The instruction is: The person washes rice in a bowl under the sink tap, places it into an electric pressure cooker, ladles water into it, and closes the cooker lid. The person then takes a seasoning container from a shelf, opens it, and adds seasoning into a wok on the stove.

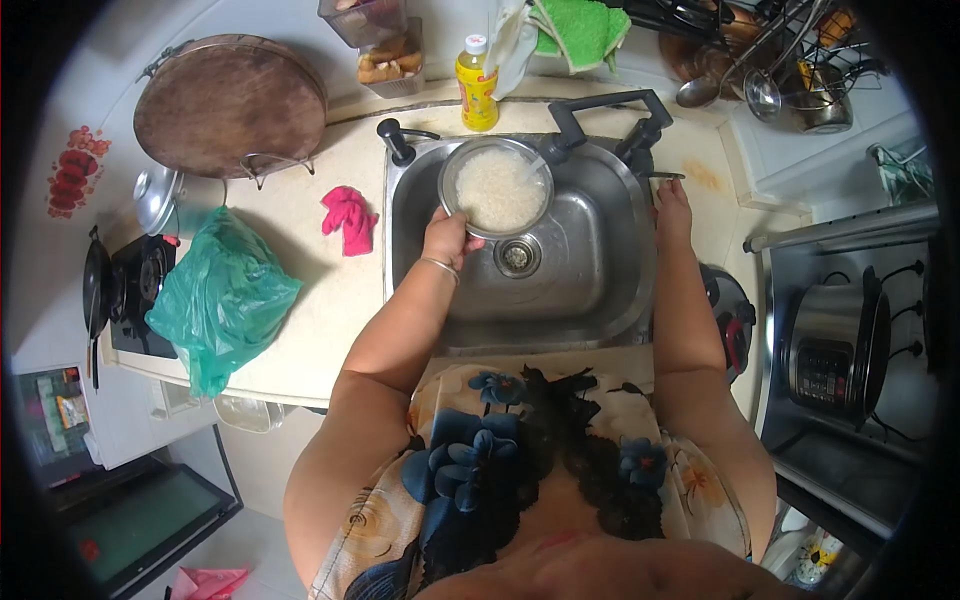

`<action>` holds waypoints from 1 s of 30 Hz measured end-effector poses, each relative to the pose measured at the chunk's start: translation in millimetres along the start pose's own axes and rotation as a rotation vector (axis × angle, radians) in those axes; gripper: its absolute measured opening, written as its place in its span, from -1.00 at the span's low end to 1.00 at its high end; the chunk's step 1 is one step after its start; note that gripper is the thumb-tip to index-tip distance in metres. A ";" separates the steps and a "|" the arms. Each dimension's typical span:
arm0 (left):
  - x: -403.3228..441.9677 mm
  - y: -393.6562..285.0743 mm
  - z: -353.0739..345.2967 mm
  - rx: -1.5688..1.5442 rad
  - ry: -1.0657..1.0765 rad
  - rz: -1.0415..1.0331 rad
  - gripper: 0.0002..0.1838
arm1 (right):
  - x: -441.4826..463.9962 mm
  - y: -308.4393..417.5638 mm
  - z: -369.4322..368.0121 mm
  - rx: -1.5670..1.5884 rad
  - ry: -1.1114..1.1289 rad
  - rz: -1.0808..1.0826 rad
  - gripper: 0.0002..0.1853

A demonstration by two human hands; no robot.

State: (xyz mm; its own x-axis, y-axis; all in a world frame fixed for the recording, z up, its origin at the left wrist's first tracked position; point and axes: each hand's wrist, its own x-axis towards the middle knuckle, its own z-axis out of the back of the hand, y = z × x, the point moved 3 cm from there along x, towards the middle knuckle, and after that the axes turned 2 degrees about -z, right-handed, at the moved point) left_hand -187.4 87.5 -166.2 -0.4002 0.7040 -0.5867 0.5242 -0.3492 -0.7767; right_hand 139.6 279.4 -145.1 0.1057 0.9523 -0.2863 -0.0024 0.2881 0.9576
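A round metal pot (446,190) with white rice (500,192) in cloudy water is at the back left of the sink. My left hand (450,240) grips its near rim, with the thumb over the edge. The black faucet (610,99) has its spout over the pot, and a stream of water seems to run down into the rice. My right hand (674,208) is at the sink's right edge, its fingers closed at the faucet handle (662,175); the fingertips show only in part.
The steel sink (600,290) has a drain (517,257) in the middle. Left on the counter are a pink cloth (350,220), a green plastic bag (225,295) and a round wooden board (230,105). A yellow bottle (477,85) stands behind the sink. An electric cooker (838,345) is at right.
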 end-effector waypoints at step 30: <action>-0.5 4.3 -10.5 -0.021 0.017 -0.005 -0.66 | -12.8 13.7 -7.0 0.022 0.057 -0.027 -0.41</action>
State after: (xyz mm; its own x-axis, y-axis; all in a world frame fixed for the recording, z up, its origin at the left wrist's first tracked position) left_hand -177.1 92.1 -166.8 -0.3901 0.7161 -0.5788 0.5380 -0.3329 -0.7744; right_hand 131.3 271.9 -128.5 0.0486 0.9485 -0.3131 0.0219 0.3124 0.9497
